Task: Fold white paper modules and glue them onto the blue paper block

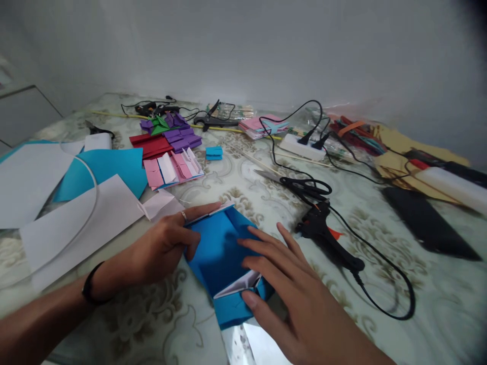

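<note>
A folded sheet of blue paper (216, 243) lies before me, with raised folds at its far and near ends and white showing inside the near fold. My left hand (162, 248) is at its left side, index finger stretched along the far fold and the other fingers curled at the edge. Over the right side is my right hand (292, 289), thumb against the outside of the near fold, fingers spread across the inner face. The fold sits between thumb and fingers. A black glue gun (329, 235) lies to the right, behind it black-handled scissors (304, 185).
White sheets (81, 228) and a blue sheet (101, 172) cover the left. Folded pink pieces (175, 170), purple pieces (182, 138) and red ones (150, 146) lie beyond. A white power strip (302, 147) with cables, a black phone-like slab (428, 223) and yellow paper (414, 144) are right.
</note>
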The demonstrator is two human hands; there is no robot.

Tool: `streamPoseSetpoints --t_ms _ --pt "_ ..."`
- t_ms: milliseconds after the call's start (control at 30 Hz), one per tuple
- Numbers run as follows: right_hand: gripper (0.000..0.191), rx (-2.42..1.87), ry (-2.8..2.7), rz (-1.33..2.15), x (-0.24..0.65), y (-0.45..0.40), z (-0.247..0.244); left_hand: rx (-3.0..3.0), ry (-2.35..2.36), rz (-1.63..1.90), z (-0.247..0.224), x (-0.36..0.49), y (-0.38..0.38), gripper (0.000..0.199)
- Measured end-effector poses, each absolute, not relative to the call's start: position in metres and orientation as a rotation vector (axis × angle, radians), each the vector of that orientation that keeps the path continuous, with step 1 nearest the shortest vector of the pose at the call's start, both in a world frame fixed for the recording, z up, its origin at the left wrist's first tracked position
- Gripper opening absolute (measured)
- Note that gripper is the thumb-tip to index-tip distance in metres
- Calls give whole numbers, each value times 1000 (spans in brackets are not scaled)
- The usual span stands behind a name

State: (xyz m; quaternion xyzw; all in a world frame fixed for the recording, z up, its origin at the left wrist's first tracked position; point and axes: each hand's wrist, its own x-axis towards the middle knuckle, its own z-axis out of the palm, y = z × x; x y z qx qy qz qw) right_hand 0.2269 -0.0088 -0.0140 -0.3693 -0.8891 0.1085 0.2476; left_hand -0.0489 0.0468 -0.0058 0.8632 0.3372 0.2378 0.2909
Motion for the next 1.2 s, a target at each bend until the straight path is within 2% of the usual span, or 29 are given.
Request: streamPoseSetpoints --t_ms 533,700,1000,1200 --pt "19 -927 -2380 390 224 -8 -14 2260 926 676 -3 -44 44 36" --pt "19 -935 -2371 420 225 -7 -15 2248 984 683 -4 -45 41 55" --pt "31 -1019 -2283 353 226 -8 -10 2312 980 622 0 -47 40 69" --pt "22 -1097 -2222 299 224 -8 -12 2311 986 586 -2 -46 41 59"
